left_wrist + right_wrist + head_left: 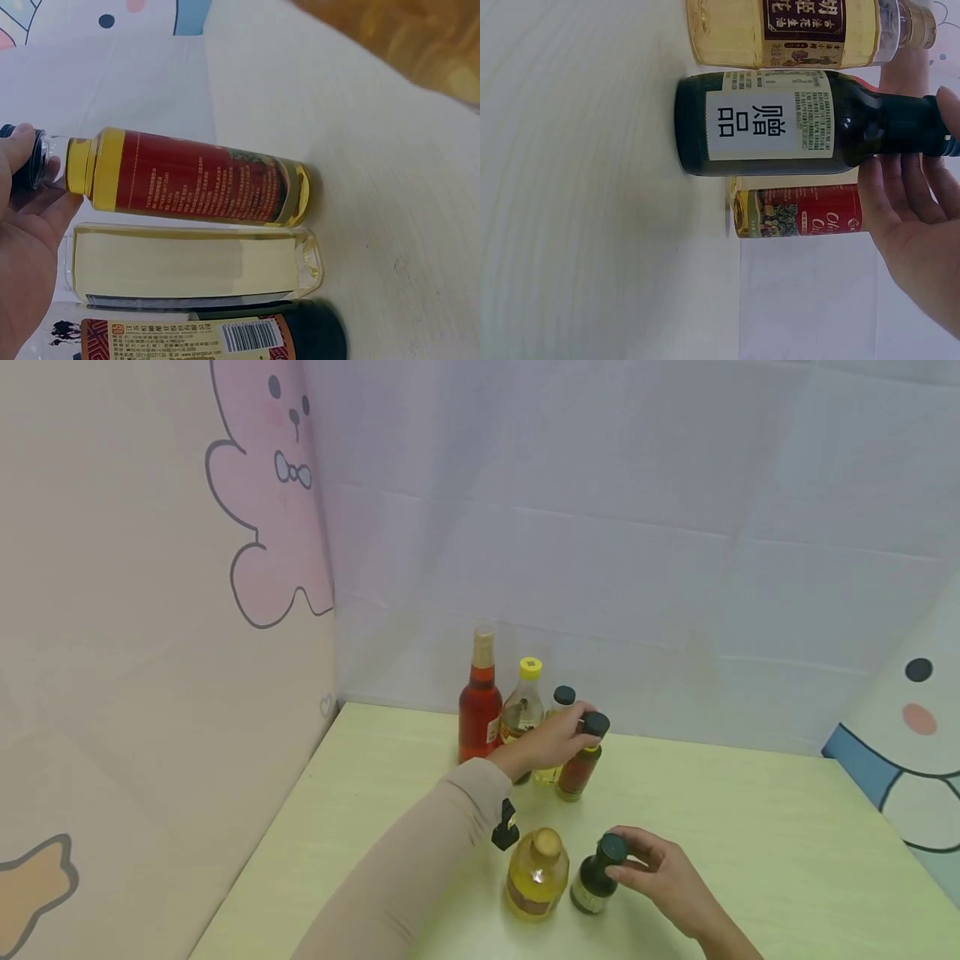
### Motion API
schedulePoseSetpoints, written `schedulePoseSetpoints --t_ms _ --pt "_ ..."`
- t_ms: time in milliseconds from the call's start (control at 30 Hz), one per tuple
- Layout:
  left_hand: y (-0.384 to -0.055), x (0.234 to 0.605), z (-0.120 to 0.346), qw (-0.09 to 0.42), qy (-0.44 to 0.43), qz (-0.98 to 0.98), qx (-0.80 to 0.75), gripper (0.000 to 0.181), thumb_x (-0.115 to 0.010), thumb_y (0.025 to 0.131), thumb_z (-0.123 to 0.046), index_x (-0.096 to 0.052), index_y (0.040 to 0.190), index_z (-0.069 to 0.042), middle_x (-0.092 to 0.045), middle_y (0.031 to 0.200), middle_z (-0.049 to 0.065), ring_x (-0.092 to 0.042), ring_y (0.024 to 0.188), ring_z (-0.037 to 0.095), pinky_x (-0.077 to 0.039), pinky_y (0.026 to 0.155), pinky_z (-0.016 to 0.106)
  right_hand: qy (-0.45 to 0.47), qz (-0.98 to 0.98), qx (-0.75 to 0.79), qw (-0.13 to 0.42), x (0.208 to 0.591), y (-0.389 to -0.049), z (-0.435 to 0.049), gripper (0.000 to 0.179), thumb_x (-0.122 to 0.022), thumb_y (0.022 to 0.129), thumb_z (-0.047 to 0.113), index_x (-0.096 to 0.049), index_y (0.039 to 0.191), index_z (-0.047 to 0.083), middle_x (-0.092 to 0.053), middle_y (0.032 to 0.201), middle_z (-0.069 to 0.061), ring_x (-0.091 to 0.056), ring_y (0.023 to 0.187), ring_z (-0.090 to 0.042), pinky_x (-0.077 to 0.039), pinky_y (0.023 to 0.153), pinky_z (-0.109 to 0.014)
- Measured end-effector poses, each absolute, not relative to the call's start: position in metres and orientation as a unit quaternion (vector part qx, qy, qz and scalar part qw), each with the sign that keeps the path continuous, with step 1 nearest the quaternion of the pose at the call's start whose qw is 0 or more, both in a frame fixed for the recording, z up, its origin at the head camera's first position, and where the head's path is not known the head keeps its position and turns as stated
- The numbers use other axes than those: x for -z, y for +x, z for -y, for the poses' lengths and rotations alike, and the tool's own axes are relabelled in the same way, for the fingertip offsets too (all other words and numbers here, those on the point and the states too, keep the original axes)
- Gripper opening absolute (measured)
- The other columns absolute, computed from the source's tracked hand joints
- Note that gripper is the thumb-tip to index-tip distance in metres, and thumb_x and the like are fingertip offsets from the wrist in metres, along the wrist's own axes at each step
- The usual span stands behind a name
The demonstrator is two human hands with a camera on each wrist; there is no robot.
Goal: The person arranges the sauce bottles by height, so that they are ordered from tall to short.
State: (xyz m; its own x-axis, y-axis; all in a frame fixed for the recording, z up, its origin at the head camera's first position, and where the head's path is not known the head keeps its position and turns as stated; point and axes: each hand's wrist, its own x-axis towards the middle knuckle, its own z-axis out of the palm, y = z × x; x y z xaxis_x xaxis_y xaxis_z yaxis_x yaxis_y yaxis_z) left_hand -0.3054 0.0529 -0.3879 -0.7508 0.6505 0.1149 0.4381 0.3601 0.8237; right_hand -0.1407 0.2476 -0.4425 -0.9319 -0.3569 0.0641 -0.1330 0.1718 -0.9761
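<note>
My left hand (555,742) pinches the dark cap of a small olive oil bottle (579,772), which has a red label and a yellow neck band. In the left wrist view this olive oil bottle (199,176) stands beside a clear, flat-sided bottle of pale oil (180,262). Nearer my body, my right hand (667,877) holds a dark green glass bottle (596,881) by its neck, thumb and fingers close under the cap. The right wrist view shows a white sticker with large characters on this green bottle (761,124). Just left of it stands a golden oil bottle (536,877).
At the back, a tall bottle of red liquid (478,718) and a yellow-capped bottle (525,706) stand left of the pale oil bottle. A small black device (505,825) shows by the left sleeve. The pale yellow table (712,827) meets a cloth wall (637,527) behind.
</note>
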Motion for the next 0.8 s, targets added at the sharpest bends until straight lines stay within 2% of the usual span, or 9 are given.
schedulePoseSetpoints --t_ms 267,567,800 --pt "-0.304 0.389 -0.062 0.100 0.297 -0.844 -0.434 0.042 -0.051 0.103 -0.019 -0.038 0.140 -0.005 -0.052 0.134 0.010 -0.050 0.123 0.015 -0.042 0.101 0.032 -0.145 -0.767 0.618 0.094 0.440 -0.141 -0.247 0.045 -0.068 0.090 0.003 -0.049 0.124 -0.019 -0.064 0.113 -0.004 -0.058 0.104 -0.004 -0.048 0.089 -0.021" --pt "-0.305 0.387 -0.069 0.095 0.275 -0.860 -0.419 0.041 -0.051 0.103 -0.018 -0.039 0.140 -0.005 -0.051 0.134 0.009 -0.050 0.123 0.015 -0.042 0.100 0.030 -0.143 -0.766 0.620 0.095 0.441 -0.140 -0.247 0.046 -0.067 0.090 0.002 -0.047 0.125 -0.021 -0.064 0.113 -0.001 -0.058 0.104 -0.004 -0.048 0.088 -0.021" --pt "-0.304 0.388 -0.073 0.096 0.238 -0.871 -0.418 0.044 -0.050 0.104 -0.022 -0.038 0.144 -0.008 -0.053 0.135 0.007 -0.052 0.121 0.015 -0.045 0.097 0.033 -0.137 -0.768 0.618 0.097 0.441 -0.140 -0.247 0.045 -0.067 0.091 0.003 -0.048 0.126 -0.018 -0.062 0.117 -0.011 -0.059 0.105 -0.005 -0.049 0.088 -0.023"
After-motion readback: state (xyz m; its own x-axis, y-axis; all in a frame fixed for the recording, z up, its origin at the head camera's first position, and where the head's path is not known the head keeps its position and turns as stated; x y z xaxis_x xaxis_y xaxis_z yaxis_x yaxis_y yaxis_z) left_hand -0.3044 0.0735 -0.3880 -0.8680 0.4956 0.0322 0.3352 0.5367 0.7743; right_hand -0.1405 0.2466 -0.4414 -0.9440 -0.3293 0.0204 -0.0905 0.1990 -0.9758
